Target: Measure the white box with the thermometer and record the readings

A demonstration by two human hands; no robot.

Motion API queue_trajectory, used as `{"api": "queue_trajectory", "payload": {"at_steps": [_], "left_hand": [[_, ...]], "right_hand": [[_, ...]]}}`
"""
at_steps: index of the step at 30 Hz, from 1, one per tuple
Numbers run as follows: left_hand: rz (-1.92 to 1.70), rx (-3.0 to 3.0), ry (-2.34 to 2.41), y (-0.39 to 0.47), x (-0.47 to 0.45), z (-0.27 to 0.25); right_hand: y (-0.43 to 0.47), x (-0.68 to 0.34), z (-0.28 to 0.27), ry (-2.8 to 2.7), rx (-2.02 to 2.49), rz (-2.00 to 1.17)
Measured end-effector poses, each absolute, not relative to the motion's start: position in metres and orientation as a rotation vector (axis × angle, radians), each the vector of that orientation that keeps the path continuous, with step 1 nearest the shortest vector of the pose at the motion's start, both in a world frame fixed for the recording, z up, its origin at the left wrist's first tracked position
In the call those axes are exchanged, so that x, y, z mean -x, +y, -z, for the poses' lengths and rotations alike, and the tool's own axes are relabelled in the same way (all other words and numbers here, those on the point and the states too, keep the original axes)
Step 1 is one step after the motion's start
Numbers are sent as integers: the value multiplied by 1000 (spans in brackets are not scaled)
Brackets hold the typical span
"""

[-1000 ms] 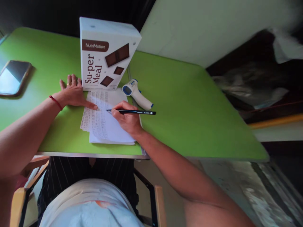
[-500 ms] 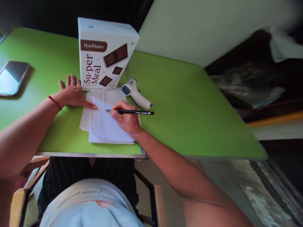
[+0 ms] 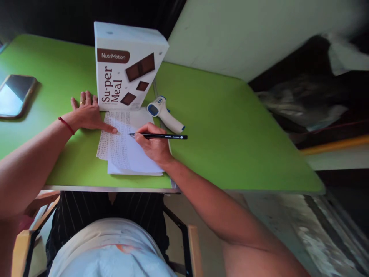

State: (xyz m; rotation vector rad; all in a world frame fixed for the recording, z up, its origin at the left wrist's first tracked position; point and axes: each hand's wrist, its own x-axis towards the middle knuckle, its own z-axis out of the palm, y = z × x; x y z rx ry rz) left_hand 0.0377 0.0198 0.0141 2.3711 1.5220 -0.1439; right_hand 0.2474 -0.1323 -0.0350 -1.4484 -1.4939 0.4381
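A black pen [image 3: 173, 136] is gripped in my right hand [image 3: 154, 145], its tip at a white sheet of paper [image 3: 138, 161]. Columns of small handwriting cover the sheet's left part; its right part is blank where it shows. Under it, a second written sheet [image 3: 102, 148] sticks out to the left. My left hand [image 3: 89, 114] lies flat with fingers spread, the thumb pressing on the written columns and the other fingers on the table beside a white box [image 3: 112, 42]. The box stands upright at the top edge of the sheets.
A white and blue infrared thermometer [image 3: 167, 117] lies right of the box. On the left is a phone [image 3: 13, 96]. The green table [image 3: 230, 134] meets a pale wall behind, with plastic-wrapped items [image 3: 305, 100] on a shelf at right. A chair armrest [image 3: 193, 250] is below.
The pen has rolled slightly in my right hand, so the print on its barrel looks different. The hands, paper and box hold nearly the same places.
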Motion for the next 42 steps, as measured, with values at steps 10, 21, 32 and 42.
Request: {"api": "queue_trajectory", "payload": {"at_steps": [10,21,32,42], "left_hand": [[123,-2370,1506,22,-36,-13],[97,-2373,1497,24,-36,-10],[116,-2405,1483,23,-35,-12],[66,-2412,1456,26,-33,-8]], "right_hand": [[-132,-249,36,-1516,1442,-438],[-131,-248,37,-1496,1425,-442],[-129,-250,45,-1494,1300,-364],[-129,-250,43,-1519,1328,-365]]}}
